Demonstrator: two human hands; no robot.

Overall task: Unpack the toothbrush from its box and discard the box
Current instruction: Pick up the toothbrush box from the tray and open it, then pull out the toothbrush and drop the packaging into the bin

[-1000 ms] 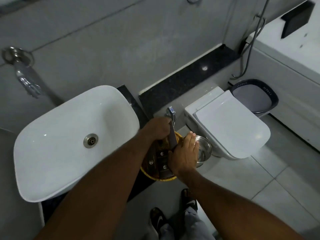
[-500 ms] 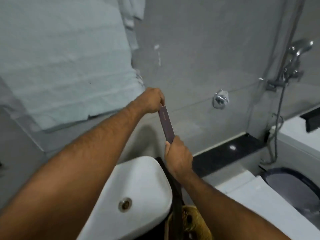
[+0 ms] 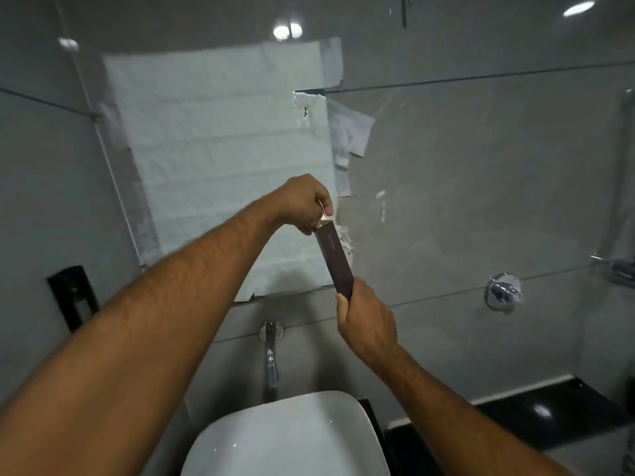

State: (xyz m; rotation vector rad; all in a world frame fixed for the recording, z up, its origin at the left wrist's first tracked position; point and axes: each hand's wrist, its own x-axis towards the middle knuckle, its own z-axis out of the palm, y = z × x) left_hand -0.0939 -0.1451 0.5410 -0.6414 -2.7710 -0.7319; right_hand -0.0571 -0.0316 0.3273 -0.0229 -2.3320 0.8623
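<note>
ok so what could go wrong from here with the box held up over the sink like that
The left hand is pulling the top flap of the dark box while the right hand grips only its bottom end, so a hard tug could jerk the box loose. The box is held above the white sink, so anything that slips out could drop into the basin. The thin flap might also tear rather than open cleanly.

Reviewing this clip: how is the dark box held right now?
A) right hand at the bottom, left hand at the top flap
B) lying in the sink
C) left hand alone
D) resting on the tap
A: the right hand grips the box's lower end while the left hand pinches its opened top flap.
</note>
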